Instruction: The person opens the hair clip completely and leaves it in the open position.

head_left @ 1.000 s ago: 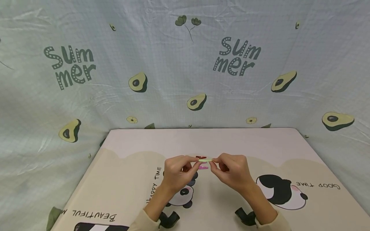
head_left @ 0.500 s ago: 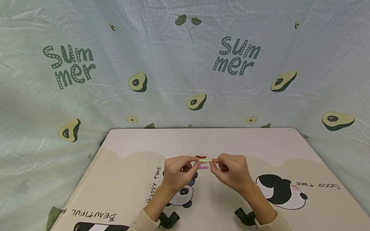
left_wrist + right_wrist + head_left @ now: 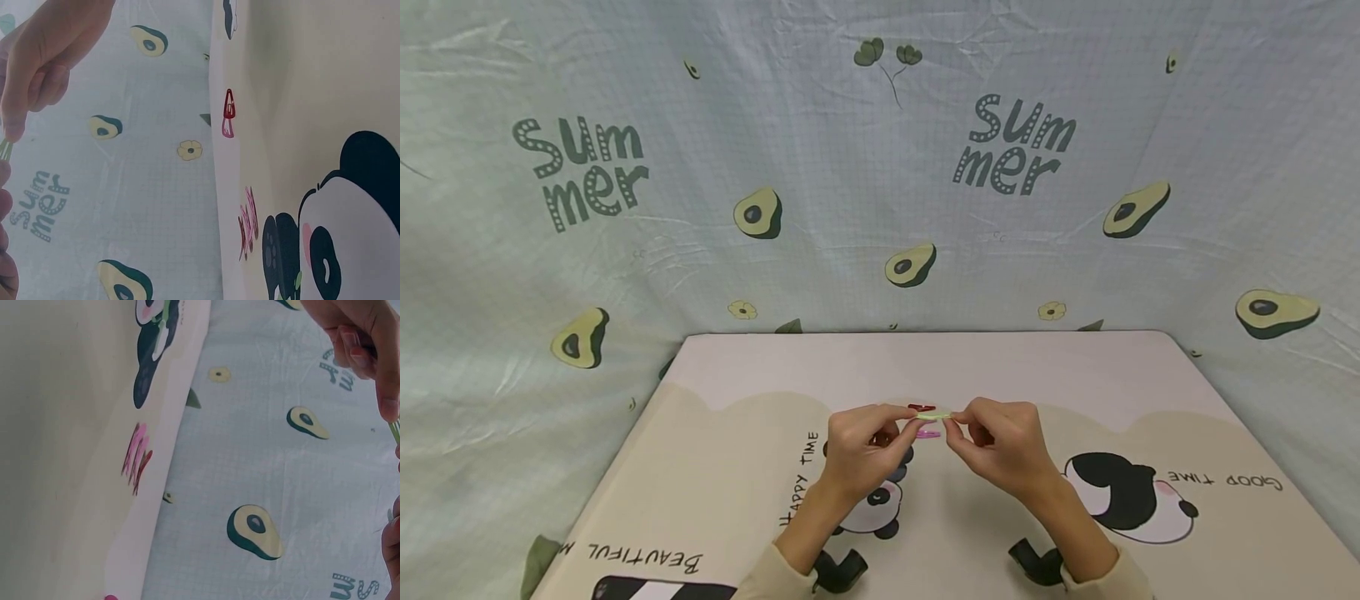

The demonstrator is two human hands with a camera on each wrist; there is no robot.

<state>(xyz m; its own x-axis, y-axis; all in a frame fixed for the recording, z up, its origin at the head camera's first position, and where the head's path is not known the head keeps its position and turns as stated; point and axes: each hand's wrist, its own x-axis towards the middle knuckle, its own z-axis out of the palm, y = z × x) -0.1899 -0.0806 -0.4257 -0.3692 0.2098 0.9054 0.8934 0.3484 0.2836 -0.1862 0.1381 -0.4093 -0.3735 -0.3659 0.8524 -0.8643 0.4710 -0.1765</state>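
A slim light green hair clip (image 3: 934, 417) is stretched level between both hands, above the table. My left hand (image 3: 867, 450) pinches its left end with thumb and forefinger, the other fingers curled in. At its right end, my right hand (image 3: 1003, 442) pinches it the same way. In the left wrist view the green hair clip (image 3: 5, 150) shows only at the left edge. Behind the hands on the table lie a red hair clip (image 3: 921, 407) and a pink hair clip (image 3: 928, 434), partly covered in the head view.
A bunch of pink and red hair clips (image 3: 136, 456) lies on the table (image 3: 745, 367), which has a printed panda cover. In the left wrist view a red snap clip (image 3: 229, 103) lies apart from the bunch. An avocado-print curtain (image 3: 820, 167) hangs behind.
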